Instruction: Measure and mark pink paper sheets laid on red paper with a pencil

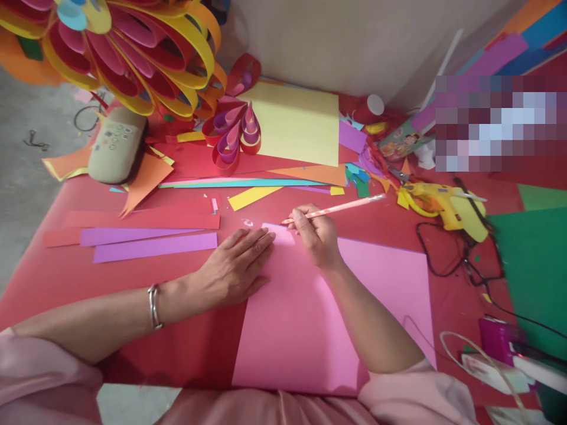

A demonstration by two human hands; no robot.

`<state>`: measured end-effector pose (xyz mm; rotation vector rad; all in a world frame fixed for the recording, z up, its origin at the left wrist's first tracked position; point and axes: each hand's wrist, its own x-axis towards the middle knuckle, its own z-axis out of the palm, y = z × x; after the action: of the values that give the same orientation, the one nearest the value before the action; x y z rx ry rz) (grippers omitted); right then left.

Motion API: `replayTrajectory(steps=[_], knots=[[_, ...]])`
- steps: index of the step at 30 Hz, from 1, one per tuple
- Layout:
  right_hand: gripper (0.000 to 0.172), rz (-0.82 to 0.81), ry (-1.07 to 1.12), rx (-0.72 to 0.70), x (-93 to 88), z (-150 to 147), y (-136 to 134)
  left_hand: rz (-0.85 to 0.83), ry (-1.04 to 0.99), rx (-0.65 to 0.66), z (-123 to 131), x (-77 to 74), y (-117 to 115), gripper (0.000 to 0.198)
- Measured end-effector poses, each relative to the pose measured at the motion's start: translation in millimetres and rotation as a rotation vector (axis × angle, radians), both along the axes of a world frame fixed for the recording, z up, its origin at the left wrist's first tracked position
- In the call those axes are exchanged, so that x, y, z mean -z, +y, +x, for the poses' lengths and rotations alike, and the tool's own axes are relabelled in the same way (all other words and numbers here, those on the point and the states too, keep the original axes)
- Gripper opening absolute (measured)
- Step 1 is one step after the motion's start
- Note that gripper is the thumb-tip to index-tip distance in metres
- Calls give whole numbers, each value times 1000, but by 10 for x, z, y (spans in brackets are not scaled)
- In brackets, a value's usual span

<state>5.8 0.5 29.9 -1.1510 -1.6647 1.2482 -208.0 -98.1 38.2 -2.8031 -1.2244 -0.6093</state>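
Observation:
A large pink paper sheet [310,319] lies on the red table in front of me. My left hand [234,265] rests flat on its upper left corner, fingers stretched out, a metal bangle on the wrist. My right hand [316,233] is closed round a pink striped pencil [341,208] whose tip touches the sheet's top edge.
Purple and red paper strips [146,236] lie to the left. A yellow glue gun [447,206] with its black cord sits to the right, beside a green sheet [535,265]. A yellow sheet [296,121], curled paper hearts [233,133] and a large paper flower [128,53] fill the back.

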Motion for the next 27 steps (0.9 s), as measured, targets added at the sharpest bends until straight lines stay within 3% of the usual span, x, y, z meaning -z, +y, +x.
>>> replayTrajectory(steps=[14,22,27], knots=[[31,42,-114,-92,-20,-1,-20,1,-20,8,-1,26,8,46],[30,52,-112,-108,-37,0,-20,-19,-54,-1,-8,115,-16,49],[31,38,-125,-113,-52,-1,-19,-40,-59,10,-16,78,-11,49]])
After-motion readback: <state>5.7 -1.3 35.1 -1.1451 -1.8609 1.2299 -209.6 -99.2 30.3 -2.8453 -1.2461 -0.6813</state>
